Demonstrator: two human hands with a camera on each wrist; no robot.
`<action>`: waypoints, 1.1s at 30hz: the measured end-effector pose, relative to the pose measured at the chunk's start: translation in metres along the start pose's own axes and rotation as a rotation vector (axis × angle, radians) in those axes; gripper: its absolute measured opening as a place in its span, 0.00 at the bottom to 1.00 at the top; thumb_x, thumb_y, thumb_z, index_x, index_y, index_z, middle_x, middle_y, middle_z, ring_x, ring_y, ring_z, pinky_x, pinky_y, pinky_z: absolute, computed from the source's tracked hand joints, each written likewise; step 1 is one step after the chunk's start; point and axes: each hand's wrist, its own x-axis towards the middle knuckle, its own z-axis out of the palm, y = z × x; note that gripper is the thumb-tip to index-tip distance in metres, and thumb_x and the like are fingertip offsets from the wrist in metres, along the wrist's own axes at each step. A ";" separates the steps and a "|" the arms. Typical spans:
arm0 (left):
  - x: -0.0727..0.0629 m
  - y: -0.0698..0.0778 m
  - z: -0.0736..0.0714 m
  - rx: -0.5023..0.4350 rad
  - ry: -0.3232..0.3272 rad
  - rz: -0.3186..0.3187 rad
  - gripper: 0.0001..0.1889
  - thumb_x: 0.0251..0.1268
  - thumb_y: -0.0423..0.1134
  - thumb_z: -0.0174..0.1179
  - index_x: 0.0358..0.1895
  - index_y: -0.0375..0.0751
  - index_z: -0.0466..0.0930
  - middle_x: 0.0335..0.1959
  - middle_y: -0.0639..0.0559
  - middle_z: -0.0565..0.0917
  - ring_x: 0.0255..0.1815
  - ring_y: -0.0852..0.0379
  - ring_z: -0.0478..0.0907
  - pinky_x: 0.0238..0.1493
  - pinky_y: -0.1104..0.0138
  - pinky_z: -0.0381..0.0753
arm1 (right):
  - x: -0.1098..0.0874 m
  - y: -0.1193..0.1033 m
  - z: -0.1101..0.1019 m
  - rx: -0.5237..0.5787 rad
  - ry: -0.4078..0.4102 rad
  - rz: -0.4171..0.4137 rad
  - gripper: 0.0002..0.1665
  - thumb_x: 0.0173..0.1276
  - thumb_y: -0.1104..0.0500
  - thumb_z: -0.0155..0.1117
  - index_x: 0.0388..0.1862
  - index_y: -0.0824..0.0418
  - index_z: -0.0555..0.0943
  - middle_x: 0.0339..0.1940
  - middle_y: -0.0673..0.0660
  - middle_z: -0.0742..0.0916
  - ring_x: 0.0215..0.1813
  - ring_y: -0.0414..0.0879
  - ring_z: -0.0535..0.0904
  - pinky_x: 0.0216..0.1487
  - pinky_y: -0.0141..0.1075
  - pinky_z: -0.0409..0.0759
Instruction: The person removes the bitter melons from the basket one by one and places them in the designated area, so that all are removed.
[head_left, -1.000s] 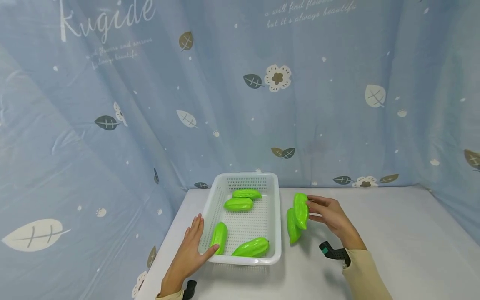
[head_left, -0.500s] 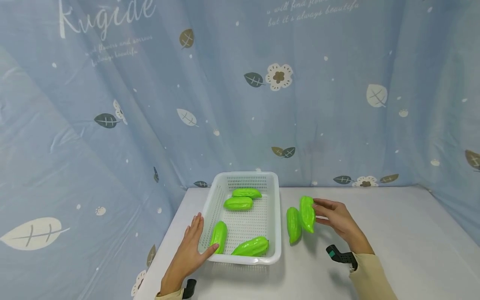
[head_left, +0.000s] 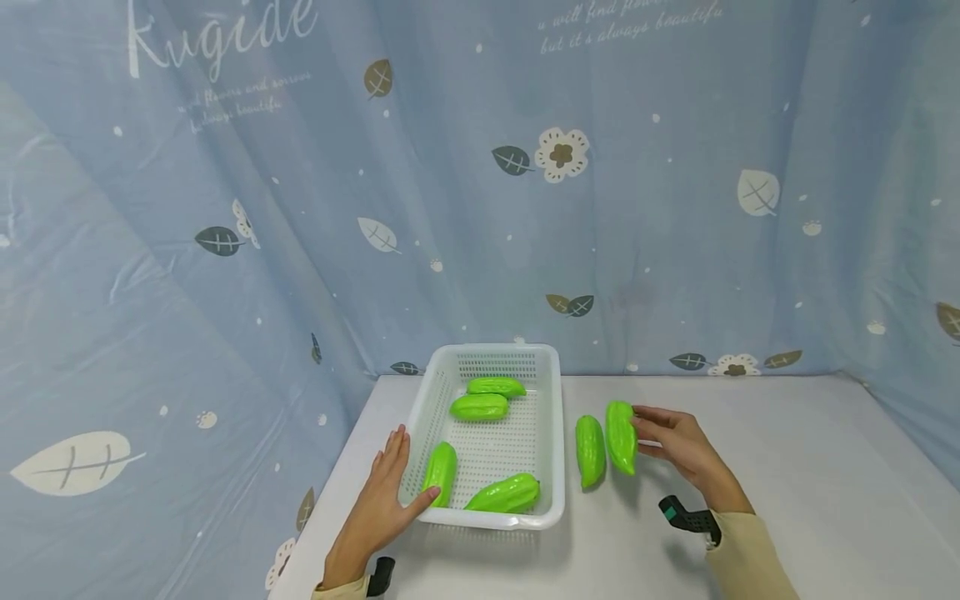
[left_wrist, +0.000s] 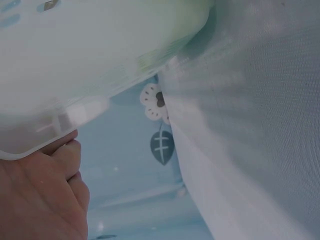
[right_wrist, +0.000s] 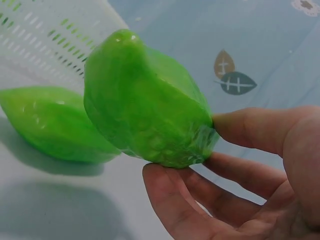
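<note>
Pinching oblong green gourd (head_left: 620,437) with right hand (head_left: 681,443), touching rectangular white plastic basket (head_left: 553,433) with straight-fingered left hand (head_left: 379,498) (probably for steadying).

A light blue curtain (head_left: 465,292) hangs in soft folds behind a white table (head_left: 795,467) and wraps round its left and right sides. Large white script (head_left: 225,37) at the upper left reads "kugide"; smaller script (head_left: 630,33) at the upper right includes the word "always." Scattered over the fabric are printed leaves in white, brown and dark grey, small white specks, and a white flower (head_left: 562,155) with a brown centre. A big white leaf (head_left: 75,464) lies low on the left side.
</note>
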 end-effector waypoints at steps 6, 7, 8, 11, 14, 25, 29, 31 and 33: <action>0.001 0.000 0.001 0.003 -0.013 -0.016 0.55 0.63 0.63 0.66 0.82 0.32 0.51 0.86 0.41 0.52 0.86 0.37 0.51 0.70 0.88 0.17 | 0.002 0.010 -0.002 0.015 -0.022 0.008 0.39 0.80 0.50 0.60 0.78 0.73 0.63 0.77 0.74 0.71 0.55 0.37 0.84 0.58 0.39 0.88; 0.001 0.000 0.001 0.004 -0.014 -0.019 0.55 0.63 0.63 0.66 0.83 0.32 0.51 0.86 0.41 0.52 0.86 0.37 0.51 0.70 0.88 0.17 | 0.002 0.012 -0.003 0.019 -0.024 0.008 0.39 0.80 0.50 0.60 0.78 0.73 0.63 0.77 0.74 0.71 0.55 0.37 0.85 0.58 0.39 0.88; 0.001 0.000 0.001 0.005 -0.015 -0.020 0.55 0.63 0.63 0.66 0.83 0.33 0.51 0.86 0.41 0.52 0.86 0.38 0.50 0.70 0.88 0.17 | 0.003 0.014 -0.003 0.020 -0.026 0.008 0.39 0.80 0.50 0.60 0.78 0.73 0.64 0.77 0.74 0.71 0.56 0.38 0.85 0.58 0.39 0.88; 0.001 0.000 0.001 0.000 -0.016 -0.022 0.55 0.63 0.63 0.66 0.83 0.33 0.51 0.86 0.42 0.51 0.86 0.38 0.50 0.71 0.87 0.17 | 0.004 0.019 -0.004 0.007 -0.027 0.008 0.40 0.80 0.50 0.60 0.78 0.74 0.64 0.77 0.75 0.71 0.57 0.40 0.85 0.57 0.39 0.88; 0.001 0.000 0.001 -0.003 -0.020 -0.021 0.55 0.63 0.63 0.66 0.83 0.33 0.51 0.87 0.43 0.51 0.86 0.37 0.50 0.75 0.84 0.19 | 0.005 0.022 -0.005 -0.002 -0.024 0.015 0.39 0.80 0.50 0.60 0.77 0.75 0.64 0.76 0.75 0.71 0.57 0.42 0.85 0.56 0.40 0.88; 0.002 0.000 0.000 0.000 -0.012 -0.015 0.55 0.63 0.63 0.66 0.83 0.33 0.51 0.86 0.41 0.53 0.85 0.35 0.51 0.70 0.88 0.17 | 0.007 0.026 -0.004 -0.002 -0.023 0.026 0.38 0.79 0.51 0.61 0.77 0.75 0.65 0.75 0.75 0.72 0.58 0.44 0.86 0.56 0.40 0.89; 0.001 0.000 0.000 0.003 -0.010 -0.010 0.55 0.63 0.63 0.66 0.82 0.32 0.52 0.86 0.40 0.53 0.85 0.35 0.51 0.71 0.88 0.17 | 0.008 0.028 -0.004 -0.010 -0.019 0.035 0.38 0.79 0.51 0.61 0.76 0.76 0.66 0.75 0.75 0.72 0.57 0.45 0.86 0.56 0.42 0.89; 0.001 0.000 0.000 0.006 -0.009 -0.009 0.55 0.63 0.63 0.66 0.82 0.32 0.52 0.86 0.40 0.53 0.85 0.35 0.52 0.71 0.88 0.17 | 0.009 0.029 -0.004 -0.015 -0.017 0.038 0.38 0.79 0.52 0.61 0.76 0.76 0.66 0.75 0.75 0.73 0.57 0.46 0.86 0.56 0.42 0.89; 0.001 0.000 0.000 0.009 -0.007 -0.007 0.55 0.63 0.63 0.66 0.82 0.32 0.52 0.86 0.40 0.53 0.85 0.34 0.52 0.70 0.88 0.17 | 0.009 0.029 -0.004 -0.025 -0.018 0.037 0.37 0.79 0.52 0.61 0.75 0.76 0.67 0.74 0.75 0.73 0.57 0.46 0.87 0.55 0.42 0.89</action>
